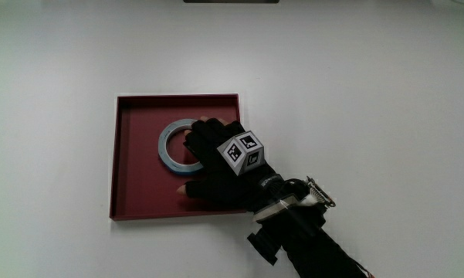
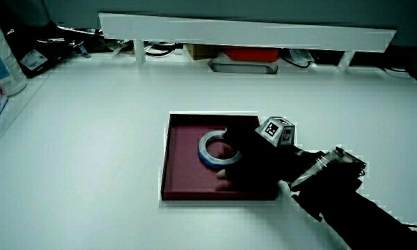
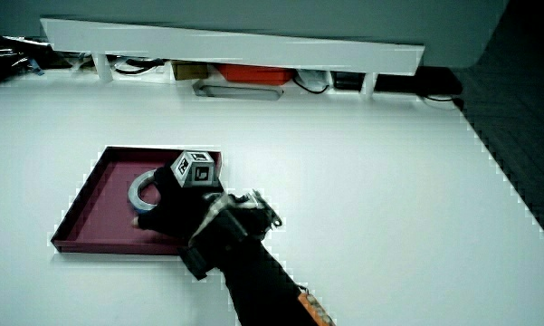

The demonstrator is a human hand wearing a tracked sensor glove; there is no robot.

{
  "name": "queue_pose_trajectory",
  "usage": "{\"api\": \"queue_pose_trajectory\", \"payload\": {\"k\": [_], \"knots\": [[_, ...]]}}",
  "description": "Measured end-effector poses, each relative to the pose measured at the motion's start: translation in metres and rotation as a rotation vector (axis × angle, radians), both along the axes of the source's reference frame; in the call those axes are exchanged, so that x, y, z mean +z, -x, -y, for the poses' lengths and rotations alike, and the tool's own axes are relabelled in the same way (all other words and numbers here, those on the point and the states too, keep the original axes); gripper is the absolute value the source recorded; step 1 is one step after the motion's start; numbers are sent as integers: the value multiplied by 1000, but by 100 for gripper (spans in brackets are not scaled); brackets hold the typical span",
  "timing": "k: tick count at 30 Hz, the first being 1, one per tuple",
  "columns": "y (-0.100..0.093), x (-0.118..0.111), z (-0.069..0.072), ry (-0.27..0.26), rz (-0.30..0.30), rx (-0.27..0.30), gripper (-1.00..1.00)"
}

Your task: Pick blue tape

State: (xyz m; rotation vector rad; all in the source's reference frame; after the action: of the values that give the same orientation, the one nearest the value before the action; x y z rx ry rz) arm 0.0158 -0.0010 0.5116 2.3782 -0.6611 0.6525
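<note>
A blue tape ring lies flat in a dark red tray; both side views show the blue tape inside the tray. The hand in its black glove rests over the part of the ring nearer the forearm. Its fingers curl onto the ring's edge farther from the person, and the bare thumb tip sits by the nearer edge. A patterned cube rides on the back of the hand. Half the ring is hidden under the glove.
The tray stands on a white table. A low white partition runs along the table's edge farthest from the person, with a red box and cables under it. A white bottle stands at a table corner.
</note>
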Motion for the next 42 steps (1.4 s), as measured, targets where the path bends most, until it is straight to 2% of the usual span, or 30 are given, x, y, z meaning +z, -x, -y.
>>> {"api": "queue_pose_trajectory", "payload": {"k": [2,5,6,10,11,12,14,17,19,26,29,31,39,42], "knots": [[1,7,-1,-11,-1,1,0],[5,5,-4,-37,-10,0,0],[5,10,-4,-26,-1,-4,0],[5,15,-6,-37,-1,1,12],[4,11,-6,-34,16,-3,15],[3,19,-7,-24,13,4,18],[3,14,-7,-45,12,9,24],[4,19,-8,-52,32,10,32],[5,14,-9,-79,35,3,38],[8,17,-10,-103,60,12,59],[9,14,-11,-104,104,15,68],[9,8,-12,-137,116,29,74],[8,7,-12,-127,136,43,97],[9,6,-14,-142,140,35,100]]}}
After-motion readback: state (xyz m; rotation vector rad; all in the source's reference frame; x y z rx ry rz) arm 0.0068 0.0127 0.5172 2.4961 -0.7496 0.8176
